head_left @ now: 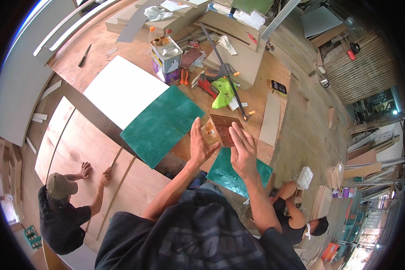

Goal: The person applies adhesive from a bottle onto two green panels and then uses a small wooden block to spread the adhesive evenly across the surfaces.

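Observation:
In my left hand (201, 145) is a small clear tub (209, 132) with an amber, sticky-looking substance inside. My right hand (242, 150) grips a flat brown rectangular piece (225, 128), its edge against the tub's rim. Both hands are raised over the bench. Below and left of them lies a teal-green sheet (162, 126), dull and streaked. A second green sheet (222, 171), shiny as if wet, sits just under my right wrist. Beyond the first green sheet is a white sheet (121, 92).
A square metal can (166, 58) stands on the wooden bench near a long bar clamp (222, 69), orange-handled pliers (184, 76) and a lime-green cloth (224, 93). A phone-like device (278, 87) lies rightward. One person (63, 216) works at a plywood panel, left; another (297, 216) crouches right.

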Motion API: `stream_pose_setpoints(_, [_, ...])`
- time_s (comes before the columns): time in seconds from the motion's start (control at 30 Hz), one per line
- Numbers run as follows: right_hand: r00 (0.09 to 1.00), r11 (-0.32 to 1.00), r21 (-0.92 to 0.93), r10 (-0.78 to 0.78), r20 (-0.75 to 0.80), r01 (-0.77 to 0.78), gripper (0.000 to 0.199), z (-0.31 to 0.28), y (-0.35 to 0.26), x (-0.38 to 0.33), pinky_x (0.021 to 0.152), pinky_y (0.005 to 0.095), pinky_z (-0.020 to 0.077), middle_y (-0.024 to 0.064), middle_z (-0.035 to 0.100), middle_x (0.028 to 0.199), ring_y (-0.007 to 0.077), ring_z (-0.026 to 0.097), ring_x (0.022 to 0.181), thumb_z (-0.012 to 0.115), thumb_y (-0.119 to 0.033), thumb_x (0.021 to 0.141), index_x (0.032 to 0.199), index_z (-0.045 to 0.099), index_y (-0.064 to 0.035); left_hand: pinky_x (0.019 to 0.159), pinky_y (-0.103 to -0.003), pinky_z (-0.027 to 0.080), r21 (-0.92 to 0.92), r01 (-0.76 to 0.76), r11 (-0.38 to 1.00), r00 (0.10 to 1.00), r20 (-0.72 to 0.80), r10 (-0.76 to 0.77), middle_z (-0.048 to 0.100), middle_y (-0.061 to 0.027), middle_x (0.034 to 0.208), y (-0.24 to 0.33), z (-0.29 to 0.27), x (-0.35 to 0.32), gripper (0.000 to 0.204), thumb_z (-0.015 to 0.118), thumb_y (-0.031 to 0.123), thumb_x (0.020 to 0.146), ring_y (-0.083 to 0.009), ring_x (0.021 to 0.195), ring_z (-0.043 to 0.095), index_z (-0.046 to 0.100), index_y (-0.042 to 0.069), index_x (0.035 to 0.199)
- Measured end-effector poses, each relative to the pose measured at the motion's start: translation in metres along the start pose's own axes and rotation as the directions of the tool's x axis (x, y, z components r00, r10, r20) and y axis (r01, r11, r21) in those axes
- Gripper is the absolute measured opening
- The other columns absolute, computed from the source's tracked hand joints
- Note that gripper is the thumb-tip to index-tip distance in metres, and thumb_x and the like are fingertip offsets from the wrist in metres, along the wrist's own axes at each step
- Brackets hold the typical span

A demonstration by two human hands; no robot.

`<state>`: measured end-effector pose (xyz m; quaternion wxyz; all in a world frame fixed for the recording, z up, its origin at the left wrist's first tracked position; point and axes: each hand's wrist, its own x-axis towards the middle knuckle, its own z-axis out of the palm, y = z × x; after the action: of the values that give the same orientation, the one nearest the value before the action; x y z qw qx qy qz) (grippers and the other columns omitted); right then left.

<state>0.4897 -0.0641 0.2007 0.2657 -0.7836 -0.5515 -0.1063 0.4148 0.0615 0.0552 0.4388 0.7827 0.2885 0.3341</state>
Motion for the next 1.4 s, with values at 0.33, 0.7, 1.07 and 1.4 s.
stream_pose_setpoints(0.33, [0.961, 0.970, -0.185, -0.106, 0.254, 0.156, 0.069, 0.020, 0.007, 0.022, 0.102, 0.0455, 0.0395, 0.0067, 0.053, 0.146, 0.0255, 0.053, 0.124, 0.065, -0.006, 0.072, 0.140, 0.053, -0.0062, 0.087, -0.039, 0.053, -0.909, 0.280, 0.307, 0.915, 0.157, -0.372, 0.067, -0.0123, 0.109, 0.008, 0.024, 0.022, 0.036, 0.059, 0.026, 0.094, -0.0267, 0.098, 0.065, 0.058, 0.003, 0.121])
stream_pose_setpoints(0.7, [0.934, 0.951, -0.253, -0.083, 0.349, 0.179, 0.074, 0.019, 0.004, 0.028, 0.115, 0.0516, 0.0275, 0.0051, 0.049, 0.149, 0.0259, 0.049, 0.130, 0.064, -0.006, 0.072, 0.144, 0.045, -0.0076, 0.111, -0.047, 0.037, -0.013, 0.065, 0.998, 0.979, -0.194, -0.067, 0.048, -0.0215, 0.139, -0.017, 0.047, 0.008, 0.099, 0.085, 0.027, 0.063, -0.0375, 0.133, 0.046, 0.036, 0.001, 0.145])
stream_pose_setpoints(1.07, [0.912, 0.981, 0.144, -0.172, 0.372, 0.126, 0.053, -0.033, -0.050, 0.018, 0.115, 0.0580, 0.0250, 0.0146, 0.049, 0.149, 0.0338, 0.047, 0.133, 0.069, -0.020, 0.081, 0.131, 0.062, -0.0068, 0.110, -0.042, 0.040, -0.213, -0.045, 0.976, 0.981, -0.196, 0.003, 0.051, -0.0185, 0.138, -0.011, -0.008, -0.033, 0.086, 0.085, 0.028, 0.071, -0.0333, 0.130, 0.050, 0.043, 0.000, 0.141])
stream_pose_setpoints(1.4, [0.937, 0.799, 0.590, -0.284, 0.202, 0.115, 0.036, -0.042, -0.070, 0.033, 0.087, 0.0414, 0.0524, 0.0183, 0.068, 0.111, 0.0321, 0.065, 0.099, 0.069, -0.013, 0.080, 0.113, 0.069, 0.0021, 0.105, -0.034, 0.046, -0.727, 0.233, 0.646, 0.928, -0.032, -0.370, 0.056, -0.0074, 0.133, 0.000, -0.161, -0.176, 0.040, 0.056, 0.022, 0.102, -0.0162, 0.120, 0.055, 0.051, 0.004, 0.137])
